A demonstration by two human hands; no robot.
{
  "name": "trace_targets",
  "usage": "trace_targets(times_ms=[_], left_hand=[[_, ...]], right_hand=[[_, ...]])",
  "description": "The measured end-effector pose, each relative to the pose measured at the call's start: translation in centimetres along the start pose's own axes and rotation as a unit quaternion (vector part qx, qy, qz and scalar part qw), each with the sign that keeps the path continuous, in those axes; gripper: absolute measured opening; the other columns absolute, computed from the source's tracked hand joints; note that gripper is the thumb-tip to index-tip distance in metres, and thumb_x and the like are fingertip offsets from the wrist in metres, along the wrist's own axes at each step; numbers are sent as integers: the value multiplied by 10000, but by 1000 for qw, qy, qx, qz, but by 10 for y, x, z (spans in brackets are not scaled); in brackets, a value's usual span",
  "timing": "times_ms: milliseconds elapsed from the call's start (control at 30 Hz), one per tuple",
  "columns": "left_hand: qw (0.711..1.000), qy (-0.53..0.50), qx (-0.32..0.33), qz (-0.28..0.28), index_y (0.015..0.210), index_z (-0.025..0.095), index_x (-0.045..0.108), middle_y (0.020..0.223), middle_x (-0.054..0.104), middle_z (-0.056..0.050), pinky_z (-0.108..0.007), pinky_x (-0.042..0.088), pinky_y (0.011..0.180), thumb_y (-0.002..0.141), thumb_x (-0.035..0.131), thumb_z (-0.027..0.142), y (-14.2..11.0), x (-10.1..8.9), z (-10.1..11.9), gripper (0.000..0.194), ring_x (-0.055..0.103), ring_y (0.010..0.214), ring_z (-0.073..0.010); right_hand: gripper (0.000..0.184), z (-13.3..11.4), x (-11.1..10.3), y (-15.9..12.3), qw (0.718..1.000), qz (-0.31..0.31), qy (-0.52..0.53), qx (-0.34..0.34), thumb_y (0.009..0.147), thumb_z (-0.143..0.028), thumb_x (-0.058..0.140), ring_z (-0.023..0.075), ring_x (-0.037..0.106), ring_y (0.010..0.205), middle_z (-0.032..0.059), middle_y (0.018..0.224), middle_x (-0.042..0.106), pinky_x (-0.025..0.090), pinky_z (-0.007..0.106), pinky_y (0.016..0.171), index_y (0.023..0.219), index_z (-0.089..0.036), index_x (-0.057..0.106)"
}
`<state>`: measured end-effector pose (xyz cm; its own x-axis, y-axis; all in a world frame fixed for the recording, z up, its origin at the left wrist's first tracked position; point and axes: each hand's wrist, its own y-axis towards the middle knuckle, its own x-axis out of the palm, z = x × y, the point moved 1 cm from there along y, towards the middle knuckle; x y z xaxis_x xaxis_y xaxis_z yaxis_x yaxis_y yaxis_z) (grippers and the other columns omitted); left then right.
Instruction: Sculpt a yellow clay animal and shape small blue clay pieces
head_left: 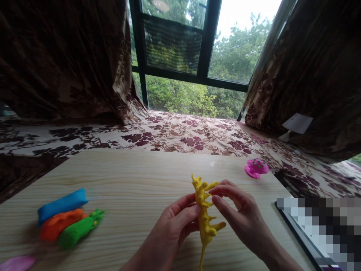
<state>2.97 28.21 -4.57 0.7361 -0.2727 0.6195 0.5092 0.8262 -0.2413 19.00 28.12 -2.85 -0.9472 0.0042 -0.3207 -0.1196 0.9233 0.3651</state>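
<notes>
A yellow modelling clay animal figure [202, 210] is held above the table, its horned head upward and its thin tail hanging down. Legs and several small pointed bits stick out from its right side. My left hand [180, 218] grips the figure's body from the left, thumb laid across it. On the other side, my right hand [239, 207] has thumb and index finger pinched at one of the small points between the legs. The exact contact of those fingertips is hard to make out.
On the wooden table [126, 180] lie blue clay [63, 205], orange clay [60, 224] and a green clay piece [80, 229] at left. A pink clay piece with green dots [256, 168] stands at back right. A dark-edged device [299, 233] lies along the right edge.
</notes>
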Motion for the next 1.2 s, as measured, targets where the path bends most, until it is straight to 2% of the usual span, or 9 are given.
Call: trace_targets(times_ms=[167,300,433,600,767,1033,1200], left_hand=[[1000,-6,-5,-3,1168,188,595,989,675,-60,-283,476,786,823,569,219,-1,1,-1,347,595,829,-142],[1000,-6,-3,16,1155,178,603,974,678,-66,-289,480,772,820,567,217,-1,3,1,339,607,813,-153],[1000,3,-3,16,1175,183,584,981,671,-66,-322,468,808,817,570,216,-3,2,1,360,598,859,-174],[1000,7,9,7,1160,185,590,951,664,-65,-339,450,819,839,538,241,-2,-1,0,330,570,838,-163],[999,18,27,6,1112,184,619,925,659,-66,-306,452,768,872,490,312,1,-3,-1,301,565,803,-150],[1000,20,11,10,1116,179,621,970,662,-79,-331,439,829,856,520,310,-1,-1,3,308,575,886,-184],[1000,19,10,7,1115,175,626,975,671,-83,-355,430,850,858,515,309,-1,0,4,310,581,920,-206]], right_hand=[[118,0,0,0,1000,-1,-17,-20,869,-184,530,156,590,816,24,858,612,457,273,728,894,-200,644],[121,-2,-1,-4,999,1,-45,-31,876,-194,512,157,593,794,23,842,621,458,273,715,902,-197,629],[125,-4,-2,-6,994,26,-87,-58,858,-180,527,165,592,816,29,868,622,458,268,722,942,-205,616],[128,-3,2,-4,993,-17,-93,-72,860,-157,502,156,584,762,39,850,602,464,267,677,930,-188,604],[158,-1,3,-4,988,-21,-119,-92,846,-141,516,152,578,778,37,856,595,459,270,701,953,-201,615],[258,-1,1,-9,972,-41,-195,-129,862,-137,484,155,584,775,45,919,616,443,274,681,1073,-238,594],[270,-4,-1,-9,946,-53,-267,-176,852,-132,474,159,581,721,47,853,627,426,294,670,1090,-218,569]])
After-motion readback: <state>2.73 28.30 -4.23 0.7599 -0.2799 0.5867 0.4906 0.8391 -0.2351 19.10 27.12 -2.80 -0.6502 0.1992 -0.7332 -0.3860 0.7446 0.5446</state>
